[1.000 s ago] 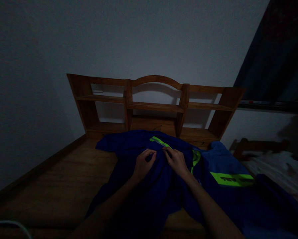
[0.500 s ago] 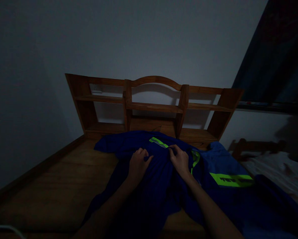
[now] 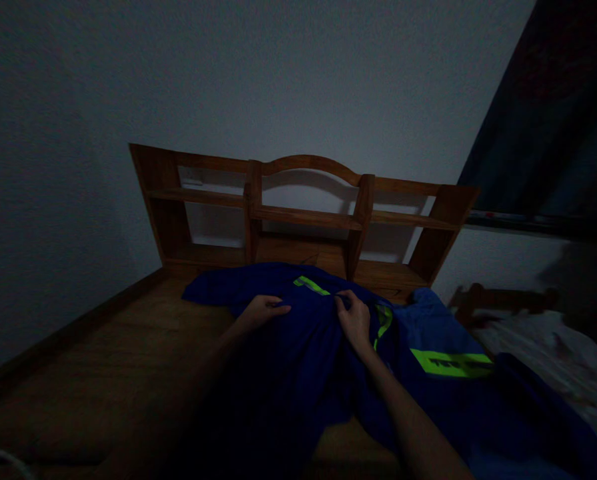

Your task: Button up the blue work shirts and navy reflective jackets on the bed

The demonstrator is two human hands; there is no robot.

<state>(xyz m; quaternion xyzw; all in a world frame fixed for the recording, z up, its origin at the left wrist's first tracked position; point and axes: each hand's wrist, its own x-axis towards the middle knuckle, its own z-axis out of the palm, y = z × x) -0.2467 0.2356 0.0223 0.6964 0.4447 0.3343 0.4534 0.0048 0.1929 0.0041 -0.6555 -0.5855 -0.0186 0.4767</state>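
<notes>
A dark blue work jacket (image 3: pixel 283 360) with yellow-green reflective strips lies rumpled across the wooden surface in front of me. My right hand (image 3: pixel 354 323) is closed, pinching a bit of its cloth beside the end of a short reflective strip (image 3: pixel 312 286). Folds run out from that pinch. My left hand (image 3: pixel 264 312) rests on the jacket's left part, thumb stretched out and a little apart from the forefinger; its other fingers are mostly hidden. Farther right, a lighter blue part (image 3: pixel 436 323) bears a wide yellow-green band (image 3: pixel 451 364) with dark lettering.
Behind the jacket stands a wooden shelf headboard (image 3: pixel 306 215) against the pale wall (image 3: pixel 298 80). Bare boards (image 3: pixel 143 347) show at the left. Pale bedding (image 3: pixel 543 347) and a dark curtain (image 3: pixel 543 120) are on the right. A pale cord (image 3: pixel 3 455) lies at lower left. The room is dim.
My left hand has moved left across the jacket, away from my right hand, and turned flatter. My right hand keeps its pinch on the cloth. The view has shifted slightly.
</notes>
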